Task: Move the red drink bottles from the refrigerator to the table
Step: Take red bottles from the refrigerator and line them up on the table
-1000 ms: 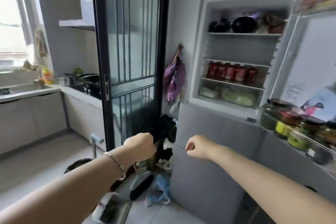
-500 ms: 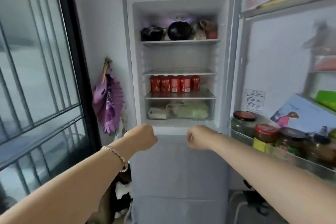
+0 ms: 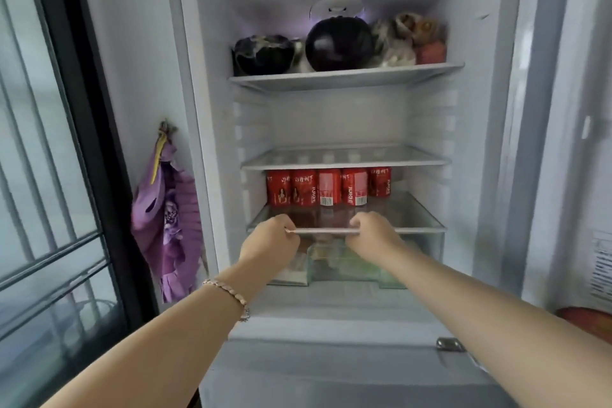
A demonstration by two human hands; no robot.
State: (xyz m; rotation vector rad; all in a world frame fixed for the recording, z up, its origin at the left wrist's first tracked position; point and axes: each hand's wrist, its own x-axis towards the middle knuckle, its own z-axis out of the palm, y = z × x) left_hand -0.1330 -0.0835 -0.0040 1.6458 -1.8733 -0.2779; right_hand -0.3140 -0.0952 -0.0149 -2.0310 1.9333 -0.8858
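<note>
- Head view: the refrigerator (image 3: 212, 109) stands open, its door (image 3: 563, 142) swung out to the right.
- Five red drink bottles (image 3: 328, 187) stand in a row on the lower glass shelf (image 3: 414, 219), toward its back and left. They touch or nearly touch one another, and the shelf above (image 3: 344, 159) hides their tops.
- The left hand (image 3: 270, 237) is reached forward with its fingers curled into a fist, at the front rail of that glass shelf, below and in front of the row's left end.
- The right hand (image 3: 372, 232) is curled the same way at the same rail, below the row's right end.
- I cannot tell whether either hand grips the rail or only lies in front of it. Neither hand touches a bottle.
- A beaded bracelet (image 3: 228, 291) circles the left wrist.
- Under the glass shelf sits a clear crisper drawer (image 3: 420, 252) with pale, blurred food inside.
- On the top shelf lie two dark round eggplants (image 3: 337, 43), with other produce to their right.
- A purple cloth (image 3: 169, 219) hangs on the wall left of the refrigerator, beside a dark-framed glass door (image 3: 82, 109).
</note>
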